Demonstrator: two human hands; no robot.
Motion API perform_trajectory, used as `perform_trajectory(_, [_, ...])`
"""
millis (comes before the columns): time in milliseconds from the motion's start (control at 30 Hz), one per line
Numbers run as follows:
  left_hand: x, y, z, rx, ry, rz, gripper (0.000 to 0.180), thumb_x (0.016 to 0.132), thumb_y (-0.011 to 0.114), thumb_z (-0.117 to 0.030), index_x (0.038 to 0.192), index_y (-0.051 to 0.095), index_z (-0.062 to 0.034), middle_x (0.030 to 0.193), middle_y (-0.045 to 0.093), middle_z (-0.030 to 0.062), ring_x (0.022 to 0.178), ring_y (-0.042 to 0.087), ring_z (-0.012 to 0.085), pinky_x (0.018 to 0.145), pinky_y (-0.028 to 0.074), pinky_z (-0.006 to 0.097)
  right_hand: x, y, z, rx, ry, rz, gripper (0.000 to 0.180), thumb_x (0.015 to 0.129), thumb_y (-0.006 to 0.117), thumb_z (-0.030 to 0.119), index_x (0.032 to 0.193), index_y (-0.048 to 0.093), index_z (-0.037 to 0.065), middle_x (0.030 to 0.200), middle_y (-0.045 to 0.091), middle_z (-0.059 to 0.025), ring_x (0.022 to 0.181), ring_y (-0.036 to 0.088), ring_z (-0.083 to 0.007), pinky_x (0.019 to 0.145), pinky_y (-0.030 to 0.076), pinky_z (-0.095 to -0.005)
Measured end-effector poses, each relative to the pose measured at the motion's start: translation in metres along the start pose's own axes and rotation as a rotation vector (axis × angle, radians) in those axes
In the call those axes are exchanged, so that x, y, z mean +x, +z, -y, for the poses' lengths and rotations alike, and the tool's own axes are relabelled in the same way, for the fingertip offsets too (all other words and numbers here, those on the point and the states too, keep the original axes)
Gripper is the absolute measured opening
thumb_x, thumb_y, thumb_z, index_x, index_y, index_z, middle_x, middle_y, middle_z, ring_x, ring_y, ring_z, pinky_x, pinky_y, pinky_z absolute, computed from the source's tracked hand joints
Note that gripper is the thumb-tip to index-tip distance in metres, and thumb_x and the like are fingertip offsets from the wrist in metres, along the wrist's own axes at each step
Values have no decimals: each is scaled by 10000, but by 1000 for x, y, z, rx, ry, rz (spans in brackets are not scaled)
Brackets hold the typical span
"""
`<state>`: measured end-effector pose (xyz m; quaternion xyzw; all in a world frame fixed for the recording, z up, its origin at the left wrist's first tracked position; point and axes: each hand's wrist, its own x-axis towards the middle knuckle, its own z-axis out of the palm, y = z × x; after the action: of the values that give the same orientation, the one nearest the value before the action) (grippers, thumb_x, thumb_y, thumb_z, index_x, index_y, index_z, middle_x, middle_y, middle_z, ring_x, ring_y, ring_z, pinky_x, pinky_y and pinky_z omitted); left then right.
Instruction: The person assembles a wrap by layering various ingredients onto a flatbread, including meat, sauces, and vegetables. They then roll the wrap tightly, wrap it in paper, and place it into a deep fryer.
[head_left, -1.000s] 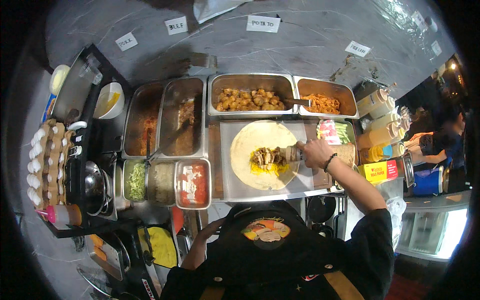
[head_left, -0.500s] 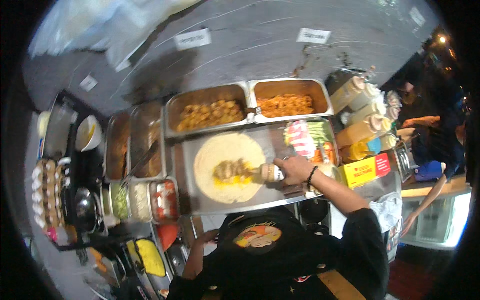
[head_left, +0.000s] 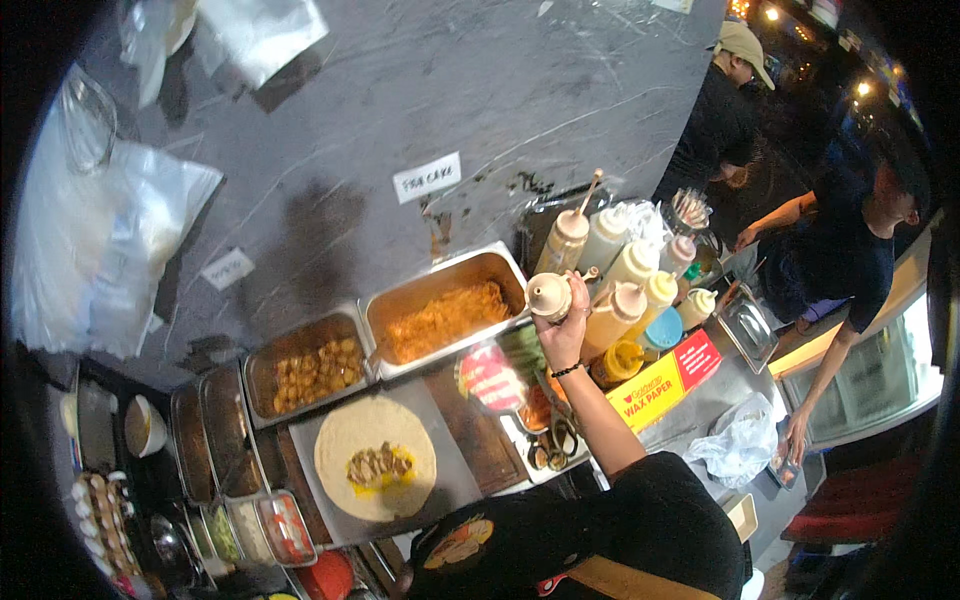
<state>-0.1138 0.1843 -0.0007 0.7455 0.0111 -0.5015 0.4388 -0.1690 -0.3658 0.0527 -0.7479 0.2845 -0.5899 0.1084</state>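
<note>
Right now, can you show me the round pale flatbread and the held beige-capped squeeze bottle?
Round pale flatbread (head_left: pixel 370 422): head view, bare surface near its top edge.
Beige-capped squeeze bottle (head_left: pixel 550 297): head view, on its cap.

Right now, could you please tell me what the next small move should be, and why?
I'd probably carry the squeeze bottle in the right hand over to the flatbread: the bottle is already held, but off to the side near the other bottles, while the flatbread lies flat and unfolded with its filling uncovered.
</note>
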Motion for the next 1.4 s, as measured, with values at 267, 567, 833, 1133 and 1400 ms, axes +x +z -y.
perform_trajectory(267, [18, 2, -88, 163, 116, -37, 567, 902, 619, -363, 1344, 485, -35, 1232, 588, 134, 1091, 589, 265, 936, 481, 384, 6, 21, -47, -362, 338, -140, 835, 742, 699, 79, 1442, 250, -1, 1483, 275, -250, 1368, 286, -408, 1139, 241, -475])
perform_trajectory(567, [36, 22, -118, 335, 220, 61, 555, 902, 635, -308, 1348, 475, -20, 1243, 579, 139, 1110, 577, 271, 966, 461, 382, 78, 60, 19, -84, 373, -184, 981, 714, 714, 58, 1472, 98, -41, 1498, 162, -316, 1401, 172, -483, 1163, 183, -492])
perform_trajectory(833, [28, 12, -119, 423, 339, 144, 547, 902, 649, -259, 1351, 466, -6, 1252, 572, 144, 1127, 566, 277, 993, 444, 380, 86, 53, -16, -115, 498, -218, 862, 661, 779, 95, 1391, 324, 29, 1271, 433, -233, 1171, 437, -428, 1015, 369, -480])
perform_trajectory(1133, [4, 49, -226, 279, 1035, 20, 947, 733, 789, -67, 1490, 222, -21, 1443, 411, 181, 1305, 436, 284, 1117, 307, 389, 92, -63, 223, 252, -254, 129, 1025, 569, 848, 256, 1432, 337, 44, 1097, 517, -190, 962, 523, -365, 848, 441, -455])
perform_trajectory(1400, [17, 22, -189, 294, 1185, 2, 977, 638, 872, -277, 1397, 320, -5, 1304, 512, 209, 1202, 532, 321, 999, 436, 417, 9, -54, 306, 766, 124, 820, 1025, 608, 900, 280, 1428, 339, 30, 1298, 493, -129, 1237, 475, -245, 1053, 377, -381])
